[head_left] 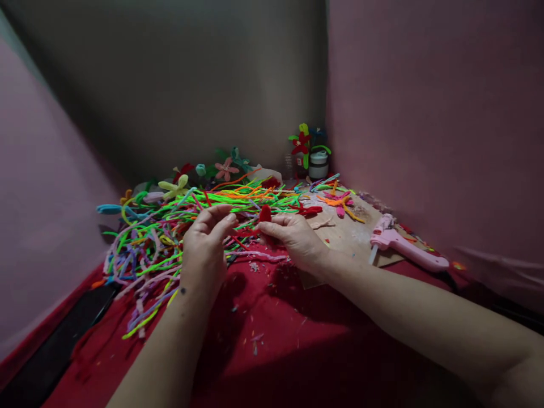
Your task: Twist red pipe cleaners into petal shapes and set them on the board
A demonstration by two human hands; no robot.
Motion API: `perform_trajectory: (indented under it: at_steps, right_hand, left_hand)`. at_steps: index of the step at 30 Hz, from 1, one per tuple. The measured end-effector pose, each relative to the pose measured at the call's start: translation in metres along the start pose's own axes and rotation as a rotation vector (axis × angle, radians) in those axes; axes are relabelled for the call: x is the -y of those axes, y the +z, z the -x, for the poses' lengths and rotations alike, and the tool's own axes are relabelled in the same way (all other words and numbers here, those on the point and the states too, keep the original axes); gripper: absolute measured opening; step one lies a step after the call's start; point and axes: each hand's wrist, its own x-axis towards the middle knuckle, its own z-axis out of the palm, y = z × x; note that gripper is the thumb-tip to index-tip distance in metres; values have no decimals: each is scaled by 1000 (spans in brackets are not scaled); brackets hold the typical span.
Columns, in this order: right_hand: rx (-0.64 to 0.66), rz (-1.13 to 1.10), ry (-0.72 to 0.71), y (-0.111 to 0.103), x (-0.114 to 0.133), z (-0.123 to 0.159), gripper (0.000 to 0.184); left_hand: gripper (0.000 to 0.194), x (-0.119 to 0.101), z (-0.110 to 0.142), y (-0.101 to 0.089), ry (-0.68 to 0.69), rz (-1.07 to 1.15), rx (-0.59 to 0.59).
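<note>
My right hand (pixel 300 241) is closed, with thumb and fingers pinching a red pipe cleaner piece (pixel 265 213) that stands up as a rounded, fuzzy loop. Facing it across a small gap is my left hand (pixel 206 241), its fingers curled and the thumb drawn close to the forefinger; what lies between those fingertips is too small to make out. Red strands show between the two hands, but I cannot tell whether they join the held piece. Behind and left of my hands spreads a tangled heap of coloured pipe cleaners (pixel 212 199).
A pink glue gun (pixel 408 247) lies at the right by a tan board (pixel 361 232), near an orange and pink pipe cleaner piece (pixel 340 203). Finished fuzzy flowers (pixel 226 169) and a lidded jar (pixel 318 164) stand at the back. Scraps dot the red cloth (pixel 263 362). A black object (pixel 63 334) lies left.
</note>
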Motion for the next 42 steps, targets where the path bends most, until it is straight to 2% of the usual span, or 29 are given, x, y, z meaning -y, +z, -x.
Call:
perform_trajectory:
  at_steps: [5, 9, 14, 16, 20, 21, 23, 27, 29, 31, 35, 37, 39, 42]
  right_hand:
    - [218, 16, 98, 0, -1, 5, 30]
    - [263, 16, 166, -1, -2, 6, 29]
    - [276, 48, 148, -1, -1, 7, 29]
    - [272, 74, 146, -1, 0, 7, 27]
    - [230, 119, 171, -1, 2, 6, 23]
    - [215, 135, 174, -1, 2, 5, 23]
    - [184, 176, 165, -1, 2, 4, 23]
    - [137, 246, 151, -1, -1, 3, 24]
    - [139, 233, 160, -1, -2, 3, 24]
    - [138, 173, 177, -1, -2, 2, 23]
    - [109, 95, 228, 0, -2, 2, 18]
    - [102, 77, 266, 0, -1, 1, 16]
    - [111, 51, 283, 0, 0, 2, 16]
    - [122, 47, 281, 1, -1, 1, 21]
  left_hand:
    - [24, -5, -4, -9, -332, 79, 302]
    - [31, -2, -2, -10, -402, 15, 404]
    - [23, 1, 1, -7, -306, -74, 344]
    - [18, 2, 3, -5, -209, -145, 294]
    - [10, 4, 6, -1, 79, -365, 195]
    - [10, 5, 6, -1, 108, -392, 181]
    - [13, 5, 6, -2, 44, -360, 190]
    - [20, 7, 3, -5, -250, -197, 290]
    - [17, 7, 2, -5, -255, -197, 294]
    - [12, 8, 3, -3, -128, -265, 257]
    - [1, 9, 11, 3, 292, -486, 203]
    - [5, 9, 14, 4, 381, -543, 207]
    - [4, 8, 13, 4, 344, -538, 190]
    - [7, 7, 3, -1, 135, -375, 122]
